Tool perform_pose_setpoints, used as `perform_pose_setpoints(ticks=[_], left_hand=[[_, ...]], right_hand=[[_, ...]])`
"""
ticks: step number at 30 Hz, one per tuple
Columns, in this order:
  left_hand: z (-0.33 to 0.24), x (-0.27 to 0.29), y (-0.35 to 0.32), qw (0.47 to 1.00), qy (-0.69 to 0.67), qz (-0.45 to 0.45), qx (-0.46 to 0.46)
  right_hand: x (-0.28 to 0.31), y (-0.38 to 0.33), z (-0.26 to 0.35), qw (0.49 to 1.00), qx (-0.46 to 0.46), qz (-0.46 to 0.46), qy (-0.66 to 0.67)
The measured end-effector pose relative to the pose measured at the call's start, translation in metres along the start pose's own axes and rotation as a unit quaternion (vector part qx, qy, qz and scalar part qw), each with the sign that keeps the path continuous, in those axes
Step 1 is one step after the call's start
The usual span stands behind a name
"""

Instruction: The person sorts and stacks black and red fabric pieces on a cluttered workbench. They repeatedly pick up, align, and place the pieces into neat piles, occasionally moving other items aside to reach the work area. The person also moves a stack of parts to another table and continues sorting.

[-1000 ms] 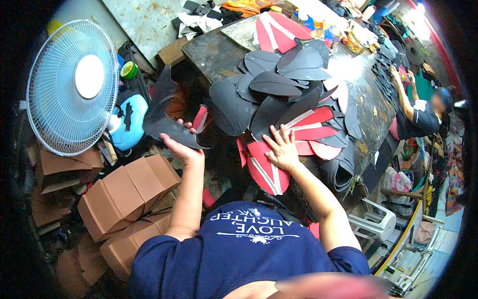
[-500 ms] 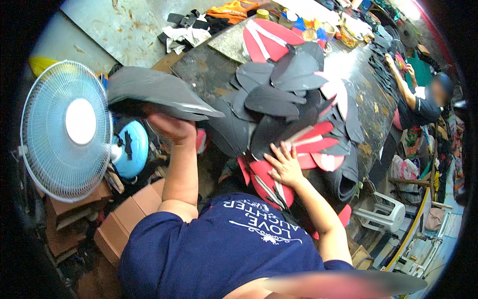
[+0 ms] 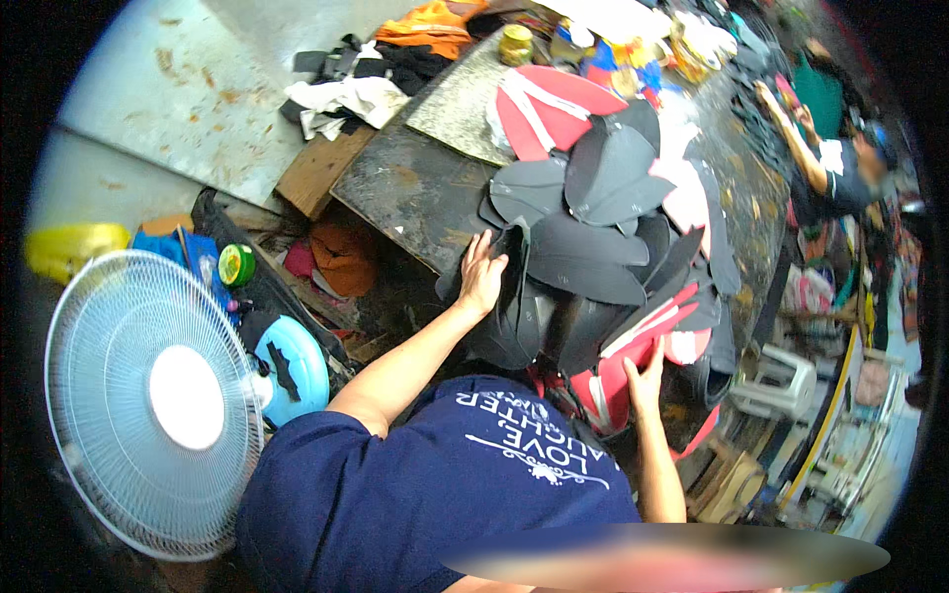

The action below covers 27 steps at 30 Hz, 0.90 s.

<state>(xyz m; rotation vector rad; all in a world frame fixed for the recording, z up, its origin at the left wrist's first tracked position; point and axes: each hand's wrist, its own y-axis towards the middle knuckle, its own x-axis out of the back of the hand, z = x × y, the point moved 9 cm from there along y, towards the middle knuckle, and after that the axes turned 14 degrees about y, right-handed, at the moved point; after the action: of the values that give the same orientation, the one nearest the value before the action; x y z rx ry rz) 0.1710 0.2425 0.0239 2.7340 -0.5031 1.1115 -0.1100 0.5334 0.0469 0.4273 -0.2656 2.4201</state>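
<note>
A pile of black sole-shaped foam pieces [image 3: 583, 259] lies on the dark table [image 3: 405, 193], mixed with red ones. At the pile's left edge my left hand [image 3: 480, 281] grips a curled black piece [image 3: 514, 296] that stands partly upright. My right hand [image 3: 645, 383], at the near right of the pile, has thumb and fingers around red pieces with white stripes [image 3: 610, 385]. Those red pieces lie close to my body, partly under the black ones. A larger red piece with white strips [image 3: 554, 104] is on the far side of the pile.
A fan [image 3: 158, 405] stands at my left, close to my elbow. Cloth scraps [image 3: 351, 99] and a yellow jar [image 3: 515, 45] are beyond the pile. A white plastic stool [image 3: 776, 385] is at right; a co-worker [image 3: 840, 163] sits at the far right.
My left hand has come right from near the fan, bringing the raised black pieces down to the pile. My right hand has gone from lying spread on the red pieces to gripping their right side.
</note>
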Motion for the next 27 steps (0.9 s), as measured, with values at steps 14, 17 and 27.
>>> perform_pose_setpoints(ticks=[14, 17, 27], left_hand=[[-0.043, -0.057, -0.005, 0.921, -0.364, 0.052, 0.125], [-0.079, -0.077, 0.001, 0.923, -0.360, 0.051, 0.125], [-0.151, -0.098, 0.027, 0.989, -0.026, 0.129, -0.064]], right_hand=[[-0.059, 0.033, 0.037, 0.901, -0.168, -0.076, 0.393], [-0.062, 0.057, 0.033, 0.889, -0.190, -0.033, 0.416], [-0.042, 0.142, -0.006, 0.904, -0.208, 0.026, 0.372]])
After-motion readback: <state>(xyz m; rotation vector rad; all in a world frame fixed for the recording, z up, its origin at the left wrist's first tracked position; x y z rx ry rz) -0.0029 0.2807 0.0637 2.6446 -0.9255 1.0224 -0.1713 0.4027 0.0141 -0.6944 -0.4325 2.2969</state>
